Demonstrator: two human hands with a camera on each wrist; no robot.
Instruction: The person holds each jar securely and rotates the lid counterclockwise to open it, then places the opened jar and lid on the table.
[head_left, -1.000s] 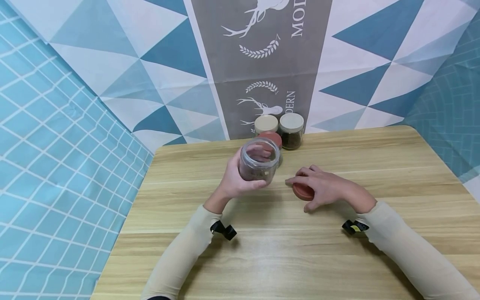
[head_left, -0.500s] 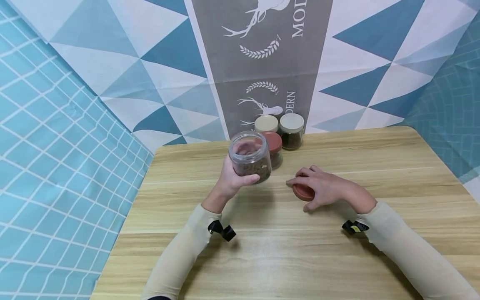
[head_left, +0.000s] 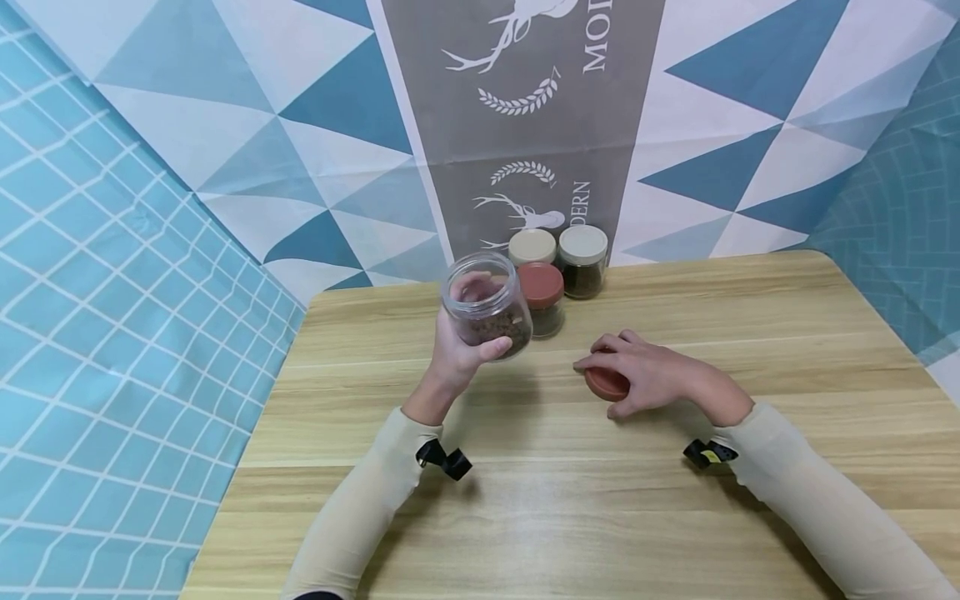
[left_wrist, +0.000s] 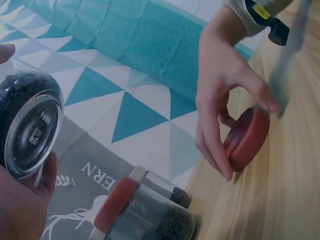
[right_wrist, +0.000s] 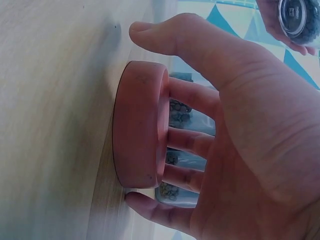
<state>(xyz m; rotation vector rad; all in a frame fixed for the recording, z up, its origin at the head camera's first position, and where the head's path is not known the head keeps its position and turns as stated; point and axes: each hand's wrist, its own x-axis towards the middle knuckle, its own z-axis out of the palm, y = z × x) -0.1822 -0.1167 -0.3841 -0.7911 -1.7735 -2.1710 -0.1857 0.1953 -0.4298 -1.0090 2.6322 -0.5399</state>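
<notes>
My left hand (head_left: pixel 453 354) holds a lidless clear jar (head_left: pixel 498 325) up off the table, tilted, with dark bits inside. The left wrist view shows the jar's round base (left_wrist: pixel 35 135). To the right, my right hand (head_left: pixel 656 369) hovers around a red-brown jar lid (head_left: pixel 609 383) that lies on the wooden table, hollow side up. In the right wrist view the thumb stands apart from the lid (right_wrist: pixel 140 125), and the spread fingers reach over and beside its far edge. Whether those fingertips touch the lid is hard to tell.
Behind the held jar stand three lidded jars by the wall: one with a red lid (head_left: pixel 542 286), one with a cream lid (head_left: pixel 532 247), one with a white lid (head_left: pixel 583 245). The wooden table (head_left: pixel 555 517) meets patterned cloth at the back.
My left hand has carried the jar leftward and slightly back, uncovering the red-lidded jar behind it. My right hand and the loose lid have stayed nearly still.
</notes>
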